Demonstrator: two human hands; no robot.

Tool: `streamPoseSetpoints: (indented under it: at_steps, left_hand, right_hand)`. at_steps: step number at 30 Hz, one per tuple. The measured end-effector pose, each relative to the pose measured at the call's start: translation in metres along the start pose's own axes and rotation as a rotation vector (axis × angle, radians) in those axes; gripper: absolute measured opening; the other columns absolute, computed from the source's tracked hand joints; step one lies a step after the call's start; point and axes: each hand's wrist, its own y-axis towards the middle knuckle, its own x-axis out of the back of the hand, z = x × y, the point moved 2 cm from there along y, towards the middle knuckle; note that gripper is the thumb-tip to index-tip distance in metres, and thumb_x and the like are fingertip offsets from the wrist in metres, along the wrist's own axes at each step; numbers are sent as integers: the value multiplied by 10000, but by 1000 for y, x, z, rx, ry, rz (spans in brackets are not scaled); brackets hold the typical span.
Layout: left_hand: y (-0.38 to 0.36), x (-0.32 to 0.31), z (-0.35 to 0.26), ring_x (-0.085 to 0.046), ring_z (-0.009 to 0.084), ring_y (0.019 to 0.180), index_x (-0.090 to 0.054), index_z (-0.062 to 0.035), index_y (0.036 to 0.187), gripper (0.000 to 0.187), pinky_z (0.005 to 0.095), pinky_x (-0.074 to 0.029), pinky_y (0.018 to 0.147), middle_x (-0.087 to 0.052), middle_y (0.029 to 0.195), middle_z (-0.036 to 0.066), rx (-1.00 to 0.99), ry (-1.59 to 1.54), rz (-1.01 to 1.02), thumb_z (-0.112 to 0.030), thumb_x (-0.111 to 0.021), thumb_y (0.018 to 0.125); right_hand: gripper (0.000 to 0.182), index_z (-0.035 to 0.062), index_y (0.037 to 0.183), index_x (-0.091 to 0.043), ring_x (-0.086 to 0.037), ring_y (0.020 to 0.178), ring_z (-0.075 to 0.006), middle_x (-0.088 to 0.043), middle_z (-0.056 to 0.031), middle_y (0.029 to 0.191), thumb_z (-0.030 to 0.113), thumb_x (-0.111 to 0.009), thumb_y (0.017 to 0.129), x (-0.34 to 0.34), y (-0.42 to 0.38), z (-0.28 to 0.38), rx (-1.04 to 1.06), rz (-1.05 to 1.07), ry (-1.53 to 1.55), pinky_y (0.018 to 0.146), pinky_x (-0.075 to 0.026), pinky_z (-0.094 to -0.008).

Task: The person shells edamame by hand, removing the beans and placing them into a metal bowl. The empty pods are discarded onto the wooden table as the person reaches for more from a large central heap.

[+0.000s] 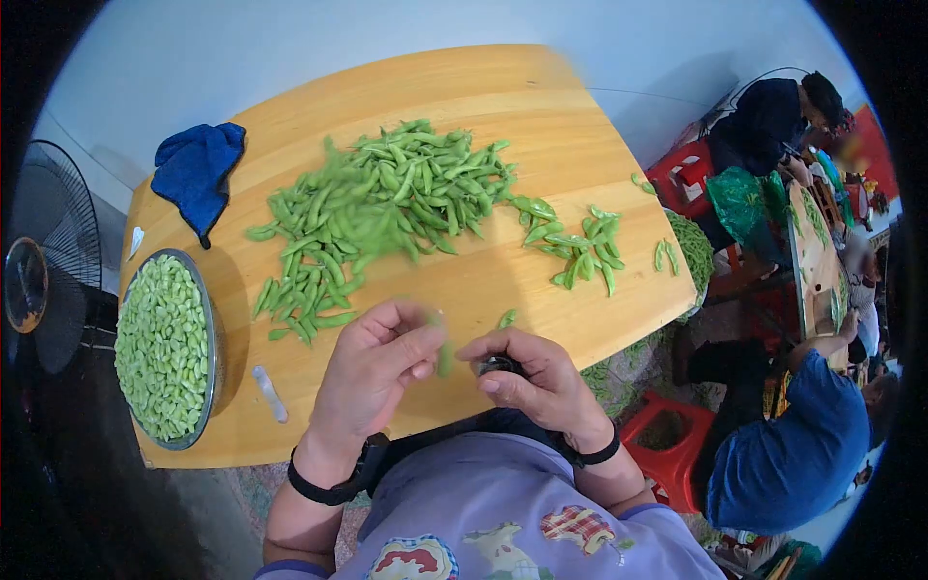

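Note:
My left hand (379,362) pinches a green soybean pod (445,360), which hangs blurred from the fingertips above the table's front edge. My right hand (534,379) is closed a little to the right, its fingers curled round a small dark object (499,364) with a shiny edge; what kind it is I cannot make out. Beyond both hands lies a large heap of whole soybean pods (387,193), part of it smeared by motion. A smaller group of pods (585,246) lies to the right, and a single pod (507,318) is just past my right hand.
A metal bowl (212,338) full of shelled green beans (162,348) stands on the wooden table (483,87) at left. Near it are a blue cloth (196,174) and a clear strip (270,393). A fan (58,261) is far left. Other people sit at right near a red stool (667,445).

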Motion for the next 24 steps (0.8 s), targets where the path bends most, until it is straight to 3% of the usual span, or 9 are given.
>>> streamPoseSetpoints:
  at_steps: [3,14,19,22,24]
  left_hand:
    - [4,-8,5,-444,58,578,-554,-29,880,99,183,-353,529,-530,690,-2,-34,-27,10,-37,-591,789]
    - [0,-23,-2,-504,49,648,-570,-25,853,97,178,-397,592,-557,709,-12,-210,451,4,-6,-589,760]
    - [-2,-25,-1,-504,50,649,-575,-34,849,100,184,-401,599,-562,715,-15,-194,405,33,-1,-589,756]
    - [-1,-22,4,-500,51,650,-577,-42,856,107,190,-400,599,-569,723,-8,-185,340,60,-12,-601,757]
    - [3,-19,11,-497,52,651,-576,-48,862,113,192,-397,597,-572,730,-3,-171,256,97,-26,-616,758]
  right_hand:
    - [240,-26,1022,-530,-492,736,-98,-534,-33,842,111,-573,830,0,0,1,10,-10,8,656,-415,-228]
    - [157,-11,921,-550,-509,668,-141,-542,-67,739,105,-578,820,4,-7,12,68,-25,-102,605,-409,-261]
    - [122,-12,882,-553,-515,632,-174,-532,-84,697,86,-576,813,2,-8,18,142,-47,-249,587,-410,-278]
    - [99,-10,874,-555,-482,560,-133,-517,-46,657,69,-568,816,2,-11,19,198,-95,-327,516,-377,-248]
    - [89,-4,873,-562,-425,505,-75,-491,8,634,65,-567,817,4,-13,14,-112,7,190,454,-312,-207]
